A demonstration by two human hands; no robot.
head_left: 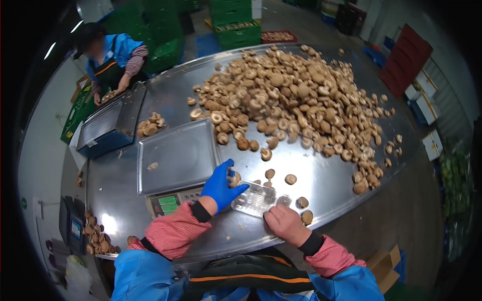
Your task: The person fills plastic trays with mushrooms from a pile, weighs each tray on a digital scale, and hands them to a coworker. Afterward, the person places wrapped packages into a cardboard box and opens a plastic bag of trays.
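My left hand (221, 184), in a blue glove, has its thumb and fingers spread apart. Its thumb tip is at the upper left rim of a clear plastic tray (253, 197). A mushroom (234, 178) shows in the gap between thumb and fingers; whether it is gripped I cannot tell. Bare and closed, my right hand (287, 222) holds the tray's near right corner. No mushrooms are visible inside the tray. Several loose mushrooms lie around it on the metal table, one (290, 179) beyond and another (307, 217) to the right.
A scale with a metal pan (175, 156) stands left of my hands, its green display (168, 204) lit. A large mushroom heap (301, 95) covers the table's far side. At the far left a co-worker (118, 60) handles mushrooms beside another scale (103, 123). Green crates (236, 34) stand behind.
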